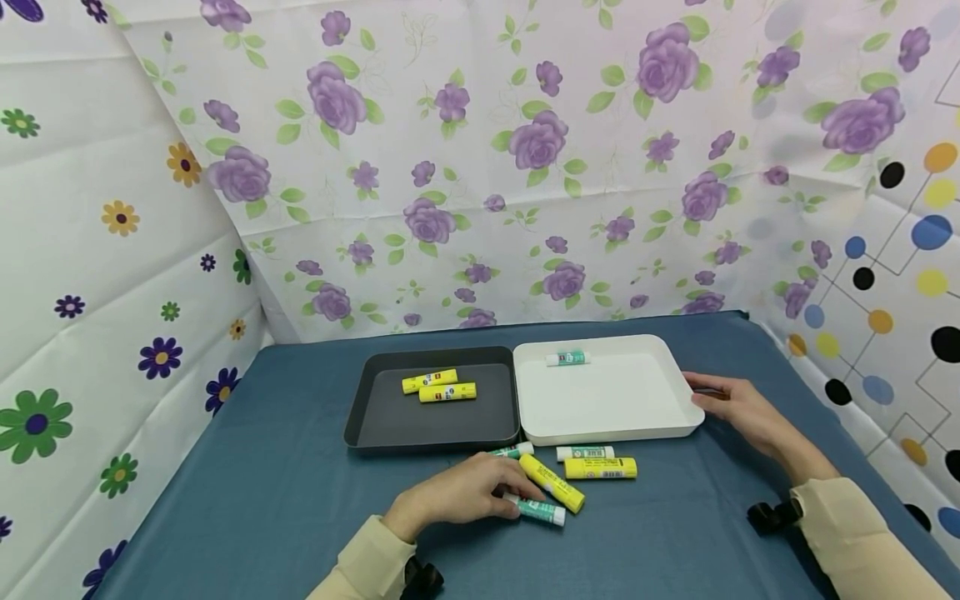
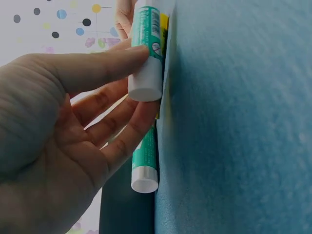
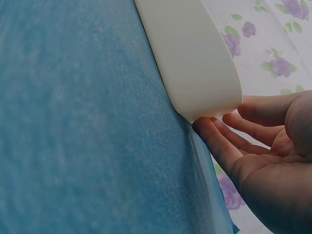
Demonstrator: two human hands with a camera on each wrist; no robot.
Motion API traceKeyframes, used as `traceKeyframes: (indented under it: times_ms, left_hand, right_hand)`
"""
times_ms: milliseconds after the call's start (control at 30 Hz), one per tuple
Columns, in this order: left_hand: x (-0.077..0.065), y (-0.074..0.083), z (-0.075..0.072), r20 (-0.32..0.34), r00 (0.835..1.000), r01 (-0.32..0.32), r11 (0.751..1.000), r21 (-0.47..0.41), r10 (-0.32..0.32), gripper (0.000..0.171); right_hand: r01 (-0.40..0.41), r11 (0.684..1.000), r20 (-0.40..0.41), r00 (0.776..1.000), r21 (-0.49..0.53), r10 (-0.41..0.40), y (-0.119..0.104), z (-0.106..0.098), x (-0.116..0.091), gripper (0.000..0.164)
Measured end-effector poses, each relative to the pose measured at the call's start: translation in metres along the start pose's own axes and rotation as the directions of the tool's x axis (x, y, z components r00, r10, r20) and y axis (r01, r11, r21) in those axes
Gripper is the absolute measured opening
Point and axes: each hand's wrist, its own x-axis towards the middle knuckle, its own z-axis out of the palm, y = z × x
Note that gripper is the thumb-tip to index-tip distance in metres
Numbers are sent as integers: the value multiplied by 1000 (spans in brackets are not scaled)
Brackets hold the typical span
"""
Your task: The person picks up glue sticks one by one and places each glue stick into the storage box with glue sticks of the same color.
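My left hand [image 1: 468,496] pinches a green-and-white glue stick [image 1: 542,511] between thumb and fingers, low over the cloth; the left wrist view shows the thumb across its label. Just beyond it, a yellow glue stick [image 1: 552,483] lies slanted. Another green glue stick [image 1: 515,450] lies partly hidden behind that hand. To the right are a green glue stick [image 1: 585,452] and a yellow one [image 1: 600,468]. My right hand [image 1: 750,417] grips the right edge of the white tray [image 1: 615,408], thumb at the rim and fingers lower down.
A dark grey tray [image 1: 431,429] holds two yellow glue sticks [image 1: 447,392] and stands against the white tray's left side. One green glue stick [image 1: 568,358] lies in the white tray near its back. Blue cloth [image 1: 262,483] covers the table, with flowered sheets [image 1: 465,167] around it.
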Motion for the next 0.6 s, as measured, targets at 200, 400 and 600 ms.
traceKeyframes:
  times_ms: [200, 400, 600]
  left_hand:
    - [1, 0, -1, -41, 999, -24, 1000, -7, 24, 32]
    - [2, 1, -2, -80, 997, -16, 999, -45, 13, 31]
    - [-1, 4, -5, -132, 991, 6, 996, -90, -18, 32]
  right_hand:
    - [0, 1000, 1, 1000, 6, 0, 0, 0, 0, 63]
    - [1, 1000, 3, 1000, 7, -1, 0, 0, 0, 63]
    - [3, 1000, 3, 1000, 9, -3, 0, 1, 0, 65]
